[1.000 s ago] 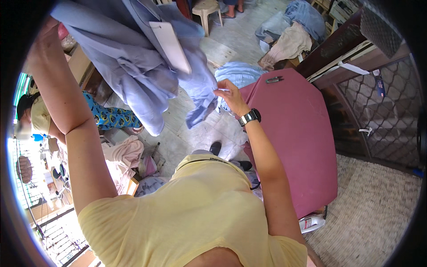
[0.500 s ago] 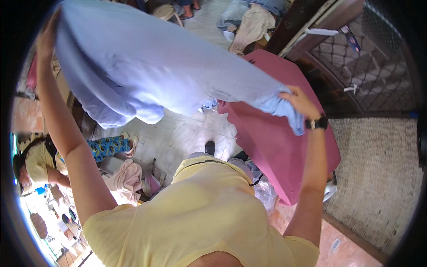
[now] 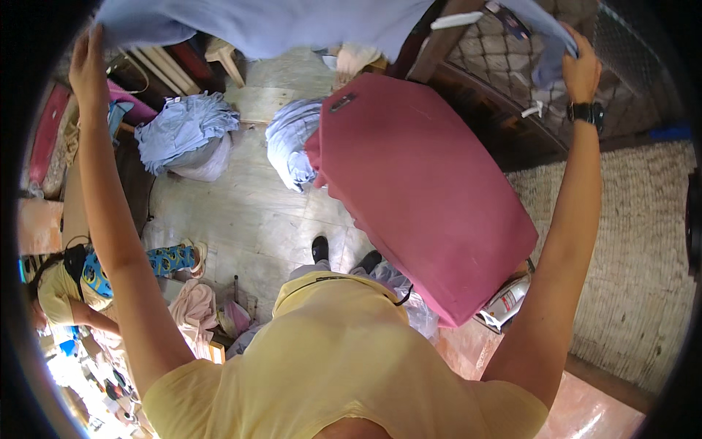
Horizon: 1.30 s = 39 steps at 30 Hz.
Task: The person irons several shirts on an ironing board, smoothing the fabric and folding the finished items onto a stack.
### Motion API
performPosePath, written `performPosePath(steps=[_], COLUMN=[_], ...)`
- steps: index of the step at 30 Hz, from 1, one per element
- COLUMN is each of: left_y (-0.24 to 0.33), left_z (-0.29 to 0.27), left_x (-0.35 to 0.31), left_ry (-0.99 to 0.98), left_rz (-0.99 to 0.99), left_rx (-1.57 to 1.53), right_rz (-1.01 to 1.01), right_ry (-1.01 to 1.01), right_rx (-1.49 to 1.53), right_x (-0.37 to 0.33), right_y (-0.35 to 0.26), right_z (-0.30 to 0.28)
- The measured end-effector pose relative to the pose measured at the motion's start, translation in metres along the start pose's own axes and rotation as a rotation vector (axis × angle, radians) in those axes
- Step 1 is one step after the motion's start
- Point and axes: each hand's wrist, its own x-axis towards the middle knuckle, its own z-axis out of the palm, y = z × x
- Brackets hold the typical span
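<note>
A large light blue cloth [image 3: 292, 25] is stretched out in the air at the far edge, held up between my raised arms. Whether it is a garment I cannot tell, as its upper part leaves the picture. My left hand [image 3: 89, 73] grips one end at the far left. At the far right my right hand [image 3: 583, 73], with a dark watch on its wrist, pinches the other end. Below the cloth, right of centre, stands an ironing board [image 3: 431, 197] with a dark pink cover, apart from both hands. A small dark patch [image 3: 342, 102] shows near its far end.
Piles of light blue clothes lie on the floor, one at the far left [image 3: 183, 132] and one beside the board [image 3: 292, 143]. Another person [image 3: 62, 289] is at the lower left, near a pinkish cloth heap [image 3: 194, 311]. A lattice gate [image 3: 512, 66] and a woven mat [image 3: 621, 271] are on the right.
Both hands have spread the cloth wider. The right hand has risen away from over the board, out to the far right, and the cloth has lifted, uncovering the board and floor piles.
</note>
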Motion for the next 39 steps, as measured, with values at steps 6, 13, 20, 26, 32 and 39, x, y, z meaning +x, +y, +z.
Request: performPosePath(steps=[6,13,20,26,32,39], left_y=[0.02,0.085,0.145,0.269,0.309,0.3], left_z=[0.024,0.065,0.085,0.177,0.2,0.199], left_x=[-0.283,-0.508,-0.542,-0.562,-0.606,-0.573], left_ry=[-0.283,-0.808,-0.984,-1.189,-1.35,-1.659], left_rz=[-0.542,-0.404,-0.139,-0.012,0.3,0.272], left_rx=[-0.204,0.001,0.19,-0.288,-0.105,-0.234], right_rz=[0.052,0.185,0.434,1.143,1.267,1.355], right_ry=[-0.161,-0.7,-0.661,-0.621,-0.259,-0.111], right_rx=[-0.399,-0.457,-0.232,-0.137,-0.022,0.264], right_x=[-0.184,-0.44,-0.516,-0.536,-0.534,-0.577], right_y=[0.065,0.131,0.106,0.086,0.07,0.111], right_z=[-0.043,-0.012,-0.053,-0.027,0.03,0.03])
